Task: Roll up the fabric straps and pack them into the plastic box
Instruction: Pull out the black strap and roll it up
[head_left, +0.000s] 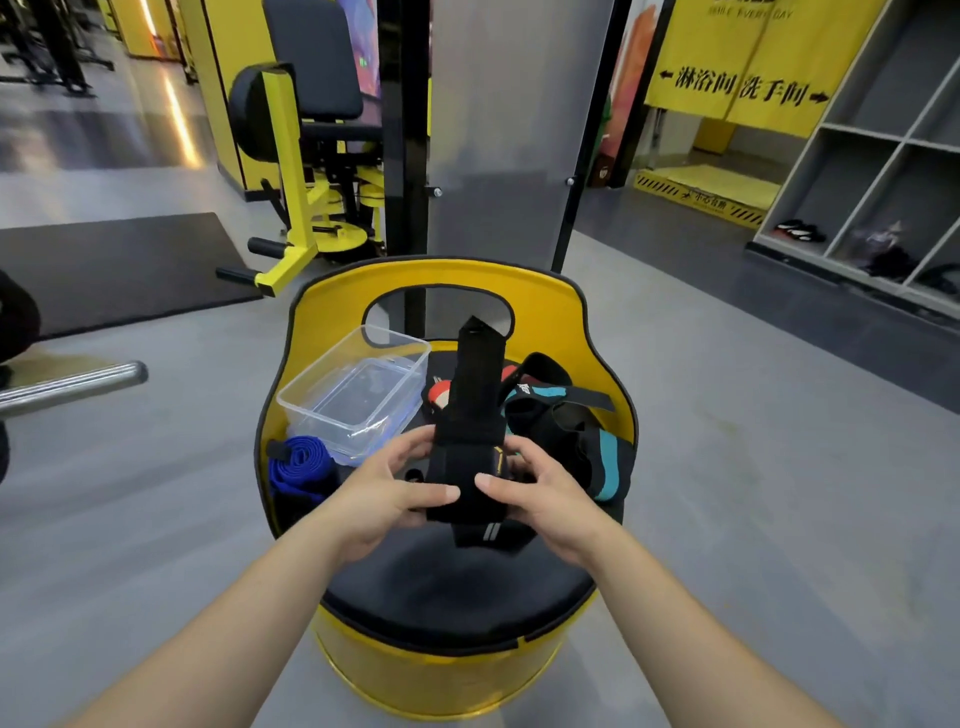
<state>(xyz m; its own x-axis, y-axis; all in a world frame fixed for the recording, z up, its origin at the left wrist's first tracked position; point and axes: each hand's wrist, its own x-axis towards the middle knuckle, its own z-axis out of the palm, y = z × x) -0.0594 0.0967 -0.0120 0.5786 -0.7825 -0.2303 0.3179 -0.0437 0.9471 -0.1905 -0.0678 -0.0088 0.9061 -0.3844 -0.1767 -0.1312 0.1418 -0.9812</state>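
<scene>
Left hand (387, 486) and right hand (540, 491) grasping a part-rolled black strap (467, 462) from either side, loose end upright, above a yellow stool (441, 670), clear plastic box (358, 389) beside

Black strap (467, 467) half rolled, tail upright, clear plastic box (358, 395) empty, blue strap (298, 465) beside it

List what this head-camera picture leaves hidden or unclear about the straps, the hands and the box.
- Black strap, head view: the left hand and right hand cover its sides, hiding how much is rolled.
- Both hands' fingertips: behind the strap.
- Teal-and-black strap: partly behind the right hand.
- Clear plastic box: any contents unclear through the glare.
</scene>
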